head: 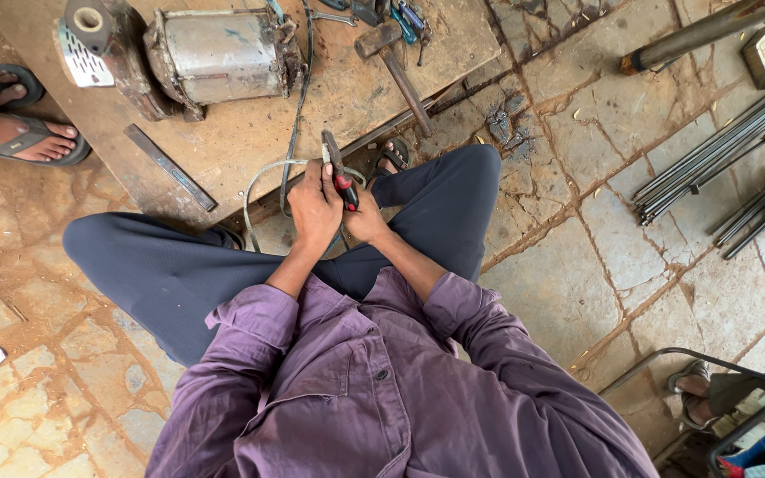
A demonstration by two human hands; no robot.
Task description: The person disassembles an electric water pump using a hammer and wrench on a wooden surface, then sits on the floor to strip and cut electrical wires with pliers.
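I sit in a purple shirt and dark blue trousers with both hands together over my lap. My left hand (312,211) is closed around a pale grey cable (263,177) that loops up onto the wooden board (250,133). My right hand (367,221) grips the red-and-black handles of a pair of pliers (340,175), whose jaws point away from me near the cable's end. The two hands touch each other, and the exact spot where the jaws meet the cable is hidden by my fingers.
On the board lie a grey electric motor (214,53), a hammer (397,71), a flat metal bar (170,166) and small hand tools (400,16). Metal rods (719,150) lie on the stone floor at right. Other people's sandalled feet (19,133) stand at left, with more at right.
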